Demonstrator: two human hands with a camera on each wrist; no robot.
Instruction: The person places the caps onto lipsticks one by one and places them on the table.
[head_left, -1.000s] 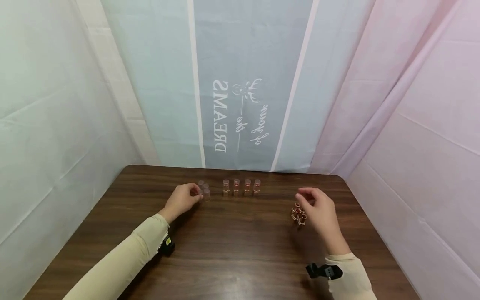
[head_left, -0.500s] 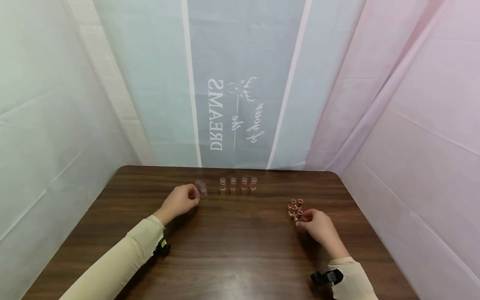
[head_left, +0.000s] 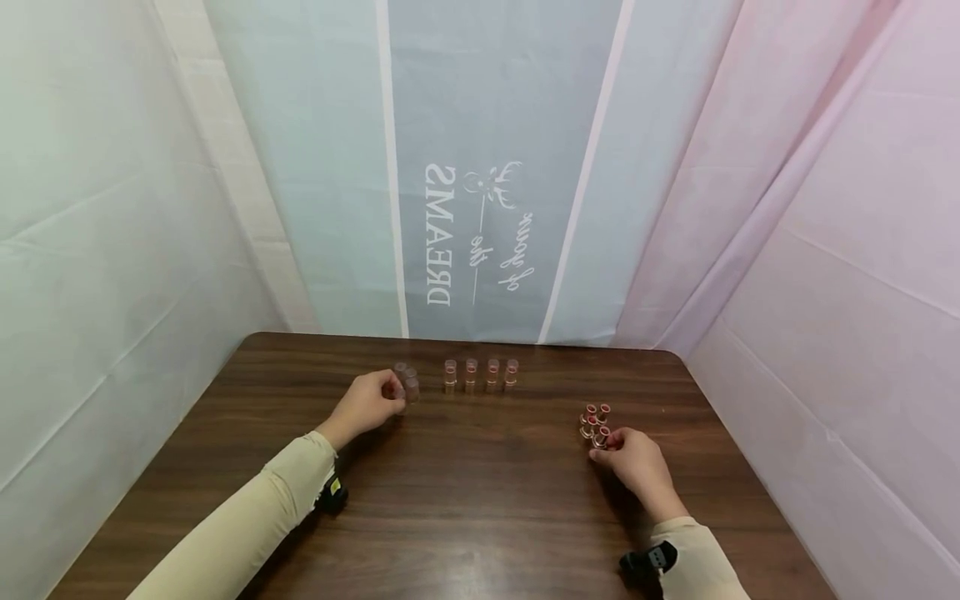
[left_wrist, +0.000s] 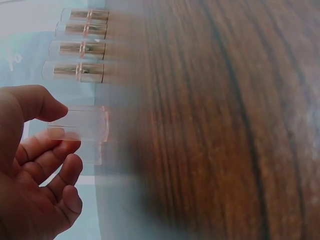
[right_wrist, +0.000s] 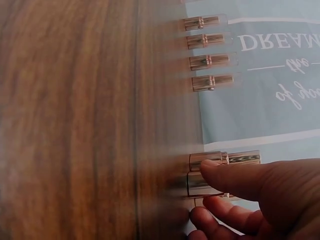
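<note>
My left hand [head_left: 367,404], at the left of the table, pinches a clear cap [left_wrist: 86,122] between thumb and fingers. A second clear cap [head_left: 401,367] stands right beside it. On the right, a small cluster of uncapped rose-gold lipstick tubes [head_left: 590,412] stands upright. My right hand [head_left: 641,468] grips the nearest lipstick tube [right_wrist: 201,185] of this cluster low on its side, thumb on one face and fingers on the other. In the right wrist view the thumb overlaps part of the cluster, and the fingers hide some of it.
Between the hands, toward the back edge, several lipstick tubes [head_left: 471,377] with clear caps on stand in a row. The brown wooden table [head_left: 465,492] ends at a hanging cloth [head_left: 502,100] behind, with white cloth walls [head_left: 847,333] at both sides.
My right hand has come down and toward me from above the cluster, and its fingers have closed on the front lipstick tube. My left hand stays at the clear caps.
</note>
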